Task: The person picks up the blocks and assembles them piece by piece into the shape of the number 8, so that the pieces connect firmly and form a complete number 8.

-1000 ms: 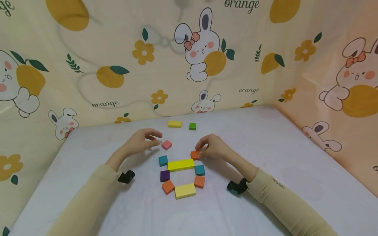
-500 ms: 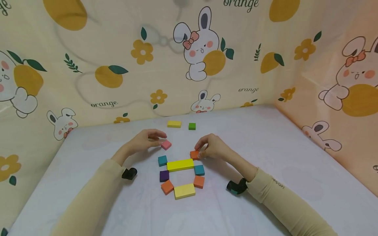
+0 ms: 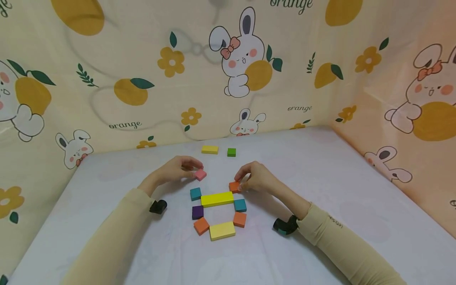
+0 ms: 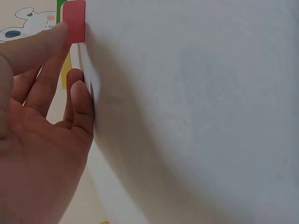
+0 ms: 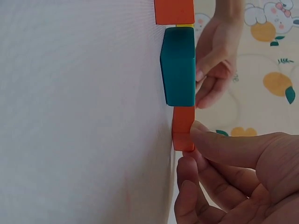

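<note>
With thumb and fingers, my left hand (image 3: 176, 168) pinches a small pink block (image 4: 74, 22) low at the table surface. My right hand (image 3: 258, 176) pinches an orange block (image 3: 233, 187) at the right end of a long yellow block (image 3: 217, 199). Below that lies a ring of blocks: a teal block (image 3: 195, 193) and a purple block (image 3: 197, 212) on the left, another teal block (image 3: 240, 205) on the right. An orange block (image 3: 201, 226) and a second orange one flank a pale yellow block (image 3: 222, 230) at the bottom.
Farther back on the white table (image 3: 306, 158) lie a yellow block (image 3: 209, 149) and a green block (image 3: 231, 152). A cloth wall (image 3: 199, 91) with printed rabbits and oranges rises behind the table and along its right side.
My left hand has moved right to the pink block and closed its fingers and thumb on it. The right hand stays on the orange block.
</note>
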Demonstrator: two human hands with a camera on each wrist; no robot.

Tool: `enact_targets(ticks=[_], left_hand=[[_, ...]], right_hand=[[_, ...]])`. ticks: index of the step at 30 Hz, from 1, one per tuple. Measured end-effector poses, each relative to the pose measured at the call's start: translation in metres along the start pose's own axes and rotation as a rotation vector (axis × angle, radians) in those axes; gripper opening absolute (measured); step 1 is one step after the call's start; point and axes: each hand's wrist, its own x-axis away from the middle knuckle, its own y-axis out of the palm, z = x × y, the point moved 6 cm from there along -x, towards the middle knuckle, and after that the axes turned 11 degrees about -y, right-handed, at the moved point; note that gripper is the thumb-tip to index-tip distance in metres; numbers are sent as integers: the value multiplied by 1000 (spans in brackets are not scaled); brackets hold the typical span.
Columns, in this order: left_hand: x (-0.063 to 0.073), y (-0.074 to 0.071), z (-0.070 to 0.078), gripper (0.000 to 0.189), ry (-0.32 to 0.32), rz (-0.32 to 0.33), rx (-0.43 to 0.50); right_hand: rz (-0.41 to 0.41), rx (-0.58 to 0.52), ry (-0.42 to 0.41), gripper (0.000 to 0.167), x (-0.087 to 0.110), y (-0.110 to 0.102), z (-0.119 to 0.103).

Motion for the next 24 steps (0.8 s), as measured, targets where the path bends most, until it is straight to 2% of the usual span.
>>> enact_targets(ticks=[12,24], left_hand=[[6,-1,5,35,-7,12,-34],[20,-3,-5,34,-50,1,-44]], right_hand=[[-5,-6,-4,22,0,0,1],[-5,7,-9,22,-1,0,3]])
